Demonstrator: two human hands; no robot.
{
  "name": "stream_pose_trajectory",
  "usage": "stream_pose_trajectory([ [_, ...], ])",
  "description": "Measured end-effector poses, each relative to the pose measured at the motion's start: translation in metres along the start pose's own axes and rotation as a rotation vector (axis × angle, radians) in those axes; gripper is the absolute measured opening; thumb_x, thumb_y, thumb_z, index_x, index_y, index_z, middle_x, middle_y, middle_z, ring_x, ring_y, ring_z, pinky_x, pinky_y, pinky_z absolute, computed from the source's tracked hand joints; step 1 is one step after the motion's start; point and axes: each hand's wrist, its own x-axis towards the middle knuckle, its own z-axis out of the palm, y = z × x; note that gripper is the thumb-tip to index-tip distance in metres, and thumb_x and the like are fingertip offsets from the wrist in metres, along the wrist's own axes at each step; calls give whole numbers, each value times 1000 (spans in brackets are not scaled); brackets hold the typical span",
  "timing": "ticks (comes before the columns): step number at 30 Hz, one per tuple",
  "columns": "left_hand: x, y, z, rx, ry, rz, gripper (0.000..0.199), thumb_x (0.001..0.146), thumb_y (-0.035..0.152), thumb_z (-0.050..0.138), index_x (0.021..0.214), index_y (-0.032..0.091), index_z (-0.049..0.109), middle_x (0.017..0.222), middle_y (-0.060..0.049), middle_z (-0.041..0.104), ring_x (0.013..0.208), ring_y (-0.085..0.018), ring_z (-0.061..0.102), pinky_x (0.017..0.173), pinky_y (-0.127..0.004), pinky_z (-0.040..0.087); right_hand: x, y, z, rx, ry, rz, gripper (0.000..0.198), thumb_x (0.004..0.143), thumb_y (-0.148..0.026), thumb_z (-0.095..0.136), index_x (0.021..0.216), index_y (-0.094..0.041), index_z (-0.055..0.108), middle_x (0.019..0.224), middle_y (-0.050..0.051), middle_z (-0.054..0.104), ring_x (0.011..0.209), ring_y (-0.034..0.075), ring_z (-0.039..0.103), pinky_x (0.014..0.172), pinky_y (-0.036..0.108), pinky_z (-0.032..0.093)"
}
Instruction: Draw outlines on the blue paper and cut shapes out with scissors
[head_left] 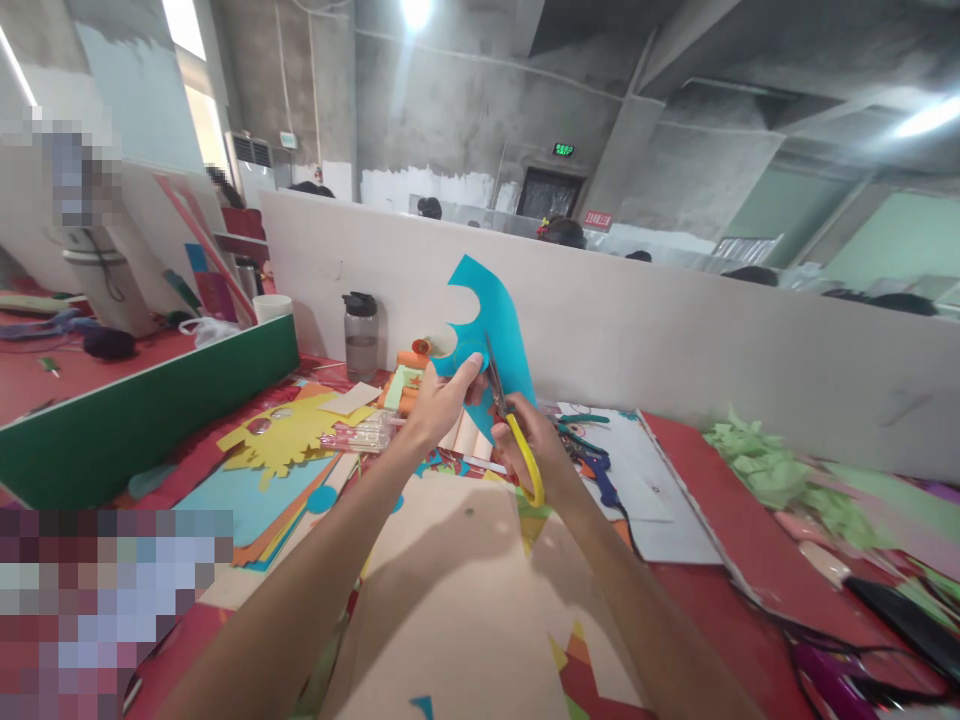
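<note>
A sheet of blue paper (512, 335) with curved cut-outs along its left edge is held up over the table. My left hand (450, 395) pinches it near its lower left side, thumb on top. My right hand (529, 440) is wrapped round the yellow handles of a pair of scissors (525, 460). The blades point upward and lie against the paper just right of my left thumb. Whether the blades are apart is hard to make out. A pale board (450, 590) lies below both hands, with a small blue scrap (422, 707) at its near edge.
Yellow cut paper (281, 435) and stacked coloured sheets (247, 500) lie left, near a dark-lidded bottle (361, 335). A blue glue gun (600, 470) and pliers (581, 430) lie right, beside crumpled green paper (757, 460). A white partition (637, 330) stands behind; a green divider (150, 410) borders the left.
</note>
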Motion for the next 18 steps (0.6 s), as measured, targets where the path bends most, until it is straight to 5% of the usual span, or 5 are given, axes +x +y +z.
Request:
stream_pose_trajectory([
  [18,2,5,-12,61,-113,-63,39,91,45,60,64,18,51,63,1,54,56,-11,49,58,-27,41,2,-2,-8,-7,-16,60,47,88,-65,63,103,-21,55,69,-5,46,53,11,40,48,21,35],
])
